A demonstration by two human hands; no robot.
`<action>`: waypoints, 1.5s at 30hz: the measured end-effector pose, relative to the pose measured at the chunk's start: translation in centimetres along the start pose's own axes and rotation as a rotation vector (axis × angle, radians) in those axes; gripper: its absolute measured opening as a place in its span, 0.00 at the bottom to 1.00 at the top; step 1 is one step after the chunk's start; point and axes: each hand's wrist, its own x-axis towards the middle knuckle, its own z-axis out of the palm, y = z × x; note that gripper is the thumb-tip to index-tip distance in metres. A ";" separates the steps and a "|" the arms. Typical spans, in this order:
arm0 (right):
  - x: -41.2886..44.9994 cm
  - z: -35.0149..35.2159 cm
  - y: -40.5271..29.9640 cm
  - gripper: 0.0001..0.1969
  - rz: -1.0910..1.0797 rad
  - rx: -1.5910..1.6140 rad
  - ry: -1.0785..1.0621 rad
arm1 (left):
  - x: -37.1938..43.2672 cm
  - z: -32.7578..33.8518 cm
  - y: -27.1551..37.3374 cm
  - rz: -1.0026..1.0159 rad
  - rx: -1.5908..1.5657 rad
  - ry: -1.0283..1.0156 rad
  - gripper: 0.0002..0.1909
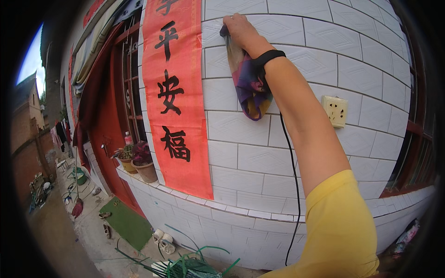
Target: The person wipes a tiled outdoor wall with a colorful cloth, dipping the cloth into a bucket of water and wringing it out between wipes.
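Observation:
My right hand (241,30) is raised against the white tiled wall (240,156), its fingers closed on the top of a multicoloured cloth (251,90). The cloth hangs down from the fist in purple, yellow and grey folds and lies along the tiles. A black band circles the wrist. Just left of the hand runs a long red paper banner (177,114) with black brushed characters. A cream wall socket (334,111) sits to the right of the forearm, and a black cable (295,180) hangs below it. My left hand is out of view.
Two potted plants (144,171) stand on the tiled ledge by a red door (104,139). Below are a green mat (127,222), white shoes (167,243) and a heap of green plastic strips (191,267). A barred window (413,139) is at the right.

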 end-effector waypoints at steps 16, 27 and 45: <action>-33.7 4.4 -15.5 0.06 -0.398 0.336 -0.494 | -1.7 -4.8 1.4 0.027 -0.369 0.081 0.15; -47.5 -9.0 -19.1 0.12 0.252 0.970 -0.964 | -1.3 -10.3 -2.1 -0.101 -0.484 0.072 0.13; -70.4 -32.2 -18.4 0.08 1.547 0.975 -1.253 | -1.1 2.9 8.6 0.136 -0.384 -0.706 0.11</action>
